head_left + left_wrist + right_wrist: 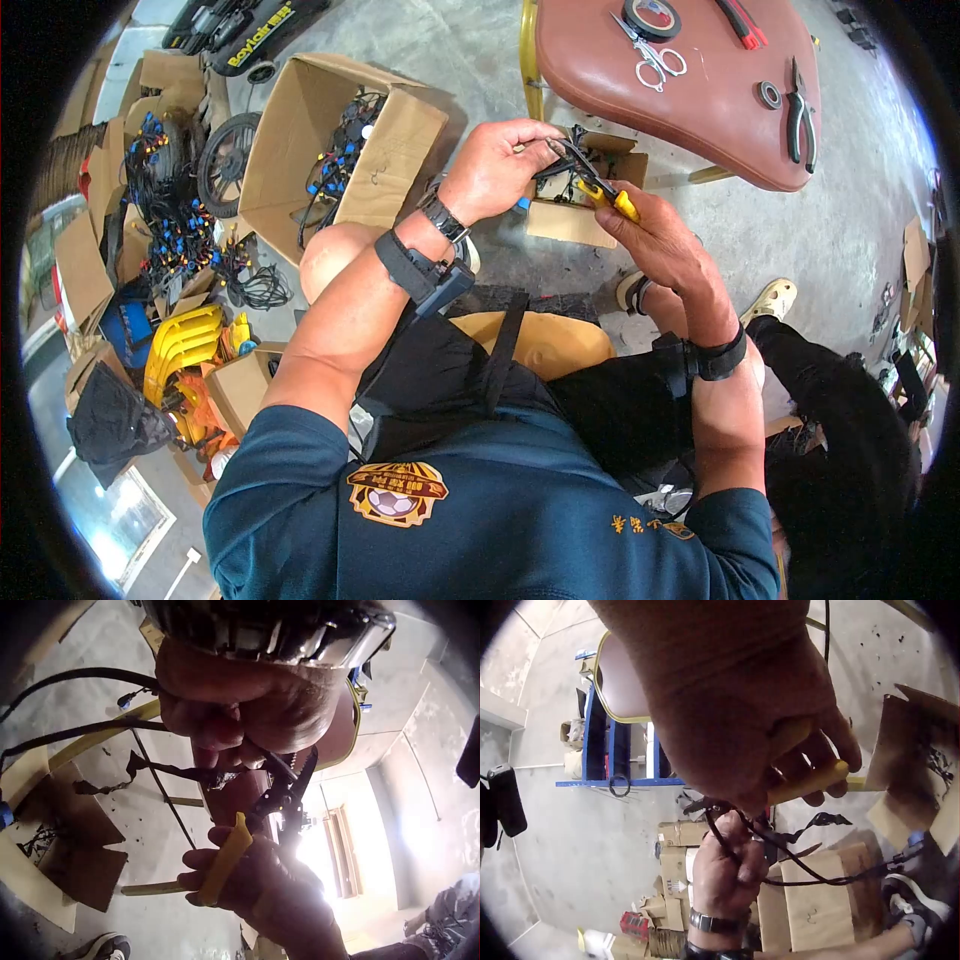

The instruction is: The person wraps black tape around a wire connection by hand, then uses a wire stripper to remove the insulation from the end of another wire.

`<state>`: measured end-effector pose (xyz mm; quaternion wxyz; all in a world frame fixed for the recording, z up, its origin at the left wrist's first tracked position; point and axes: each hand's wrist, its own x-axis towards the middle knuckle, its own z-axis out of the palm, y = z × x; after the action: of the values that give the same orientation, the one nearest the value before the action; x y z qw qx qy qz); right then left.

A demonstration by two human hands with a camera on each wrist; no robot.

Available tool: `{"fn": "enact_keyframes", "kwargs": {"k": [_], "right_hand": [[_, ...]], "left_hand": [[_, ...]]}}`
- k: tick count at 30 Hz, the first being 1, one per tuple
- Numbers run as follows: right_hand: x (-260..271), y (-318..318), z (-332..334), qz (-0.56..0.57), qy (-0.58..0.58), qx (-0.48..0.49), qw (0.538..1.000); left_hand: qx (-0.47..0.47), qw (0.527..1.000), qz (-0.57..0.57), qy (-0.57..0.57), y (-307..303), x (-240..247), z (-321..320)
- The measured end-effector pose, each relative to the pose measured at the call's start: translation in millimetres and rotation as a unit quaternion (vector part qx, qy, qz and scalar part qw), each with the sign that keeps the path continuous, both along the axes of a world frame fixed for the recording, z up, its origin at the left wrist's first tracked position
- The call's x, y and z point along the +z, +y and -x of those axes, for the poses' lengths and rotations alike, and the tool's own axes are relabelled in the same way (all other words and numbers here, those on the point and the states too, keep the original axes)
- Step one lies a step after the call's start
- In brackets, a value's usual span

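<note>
In the head view my left hand (500, 170) pinches a bundle of black cable (568, 152) over a small open carton. My right hand (660, 235) holds wire strippers by their yellow handles (612, 200), their dark head against the cable at the left fingertips. The left wrist view shows the black head of the wire strippers (283, 801) right below the left fingers, and a ragged strip of black tape (161, 766) hanging from the cable. In the right wrist view the right fingers are around the spread yellow handles (810, 782), and cable loops past the left hand (727, 870).
The small carton (572, 222) holds dark scraps. A larger carton (400, 130) of cables with blue connectors stands left, beside a heap of cables (180, 220). A brown padded seat (690, 90) bears scissors (655, 60), black tape (652, 18), pliers (800, 115) and a metal ring (768, 95).
</note>
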<state>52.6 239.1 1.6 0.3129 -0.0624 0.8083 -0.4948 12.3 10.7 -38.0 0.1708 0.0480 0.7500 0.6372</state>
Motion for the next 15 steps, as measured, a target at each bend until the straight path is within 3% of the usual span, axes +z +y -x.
{"fn": "enact_keyframes", "kwargs": {"k": [15], "right_hand": [[-4,-1,-1,-0.025,0.026,-0.017,0.999]], "left_hand": [[-0.004,0.999,0.034,0.031,-2,1,2]]}}
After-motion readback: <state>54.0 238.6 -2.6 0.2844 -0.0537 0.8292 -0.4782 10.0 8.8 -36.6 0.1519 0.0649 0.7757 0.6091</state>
